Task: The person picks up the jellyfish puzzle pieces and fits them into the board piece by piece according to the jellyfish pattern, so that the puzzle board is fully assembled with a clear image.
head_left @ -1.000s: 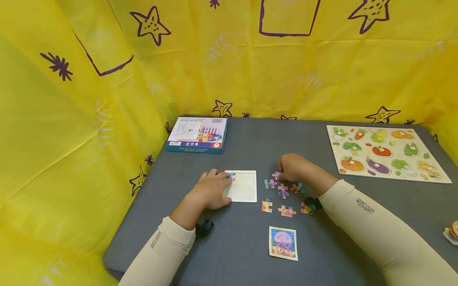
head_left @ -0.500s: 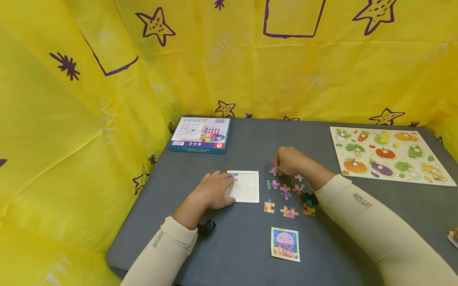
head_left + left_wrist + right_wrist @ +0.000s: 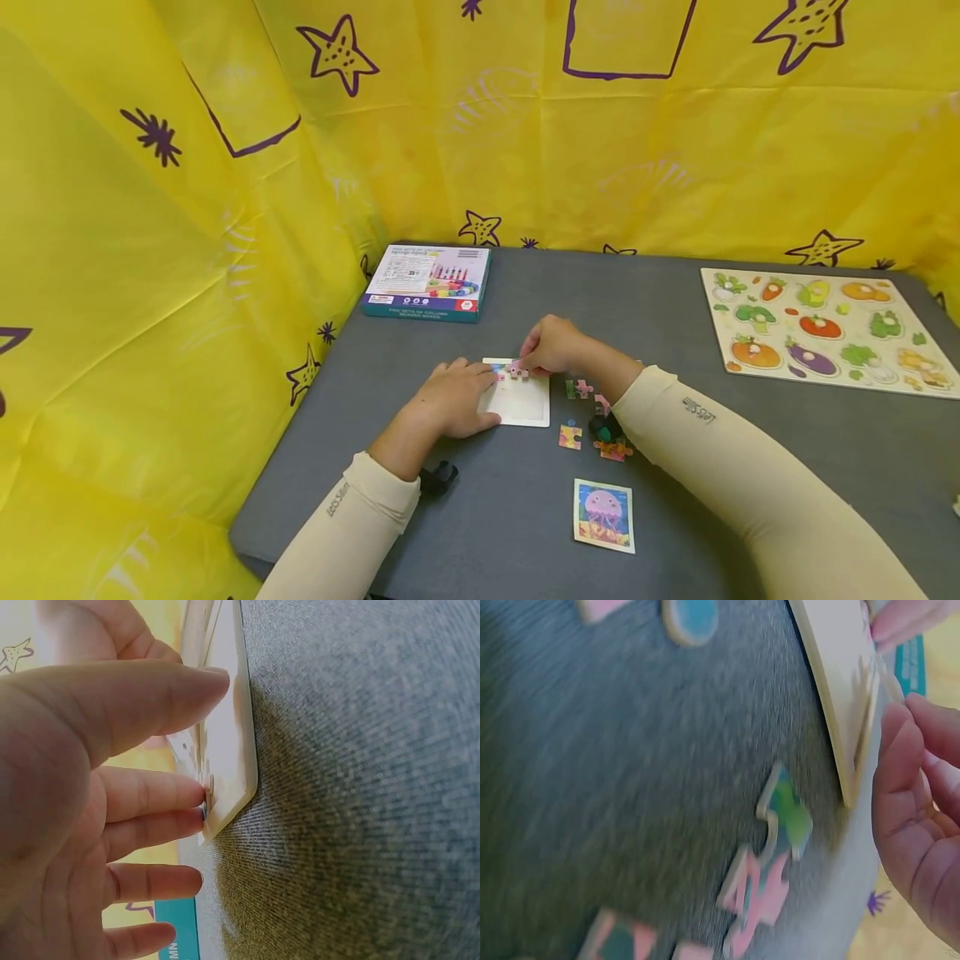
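A white puzzle tray lies on the grey table. My left hand rests at its left side, fingers straight, with fingertips on a blue-and-pink jigsaw piece at the tray's upper left corner; the left wrist view shows the fingers spread along the rim. Over the tray's top edge, my right hand pinches a pink jigsaw piece between thumb and forefinger, beside the piece in the corner. In the right wrist view that piece shows edge-on. My right forearm hides some of the loose pieces.
Several loose jigsaw pieces lie right of the tray, among them a green-and-pink one and a yellow one. A jellyfish picture card lies nearer. A toy box and a vegetable puzzle board stand farther back.
My right hand has picked up a pink jigsaw piece from the upper loose row and carried it left to the tray. The left hand stays at the tray; the head view has shifted slightly.
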Demonstrator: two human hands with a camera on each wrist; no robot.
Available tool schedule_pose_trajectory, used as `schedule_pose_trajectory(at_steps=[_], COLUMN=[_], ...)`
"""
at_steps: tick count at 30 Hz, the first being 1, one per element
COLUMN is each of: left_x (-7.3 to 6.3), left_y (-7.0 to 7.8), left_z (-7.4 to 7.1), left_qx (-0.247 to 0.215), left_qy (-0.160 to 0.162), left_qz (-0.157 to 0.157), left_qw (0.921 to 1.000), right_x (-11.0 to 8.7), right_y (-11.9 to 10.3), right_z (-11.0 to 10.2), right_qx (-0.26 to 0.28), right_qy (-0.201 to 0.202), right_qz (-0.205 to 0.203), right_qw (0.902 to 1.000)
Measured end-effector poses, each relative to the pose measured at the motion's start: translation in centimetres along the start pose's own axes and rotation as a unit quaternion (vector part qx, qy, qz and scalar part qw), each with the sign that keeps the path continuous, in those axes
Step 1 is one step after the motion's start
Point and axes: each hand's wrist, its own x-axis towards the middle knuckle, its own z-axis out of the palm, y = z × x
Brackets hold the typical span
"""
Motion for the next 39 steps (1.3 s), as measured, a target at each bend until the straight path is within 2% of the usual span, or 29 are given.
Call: schedule_pose_trajectory(at_steps=[5,10,18,28,33,39], left_x=[0.2,0.4,0.7,1.2,1.3,1.4], left_y=[0.3,0.7,1.1,1.3,1.1,0.9], left_z=[0.0,0.0,-0.2,-0.2,-0.4,-0.3], left_qx=[0.007,0.017,0.039,0.05,0.054,0.061], left_qy=[0.002,0.004,0.002,0.002,0.002,0.014], left_qz=[0.002,0.003,-0.002,0.004,0.003,0.003], left_qw=[1.0,0.9998,0.9992,0.9987,0.9985,0.998], right_x=[0.2,0.3,0.4,0.3,-0.6,-2.7], right_y=[-0.4,-0.7,-0.9,-0.5,0.2,2.0], right_z=[0.7,1.1,1.0,0.8,-0.4,-4.1], right_qx=[-0.016,-0.087,-0.177,-0.197,-0.195,-0.21], right_qy=[-0.005,0.003,0.023,0.039,0.049,0.057], right_qz=[0.005,0.001,-0.021,-0.024,-0.037,-0.049], right_qw=[0.9999,0.9962,0.9837,0.9793,0.979,0.9747])
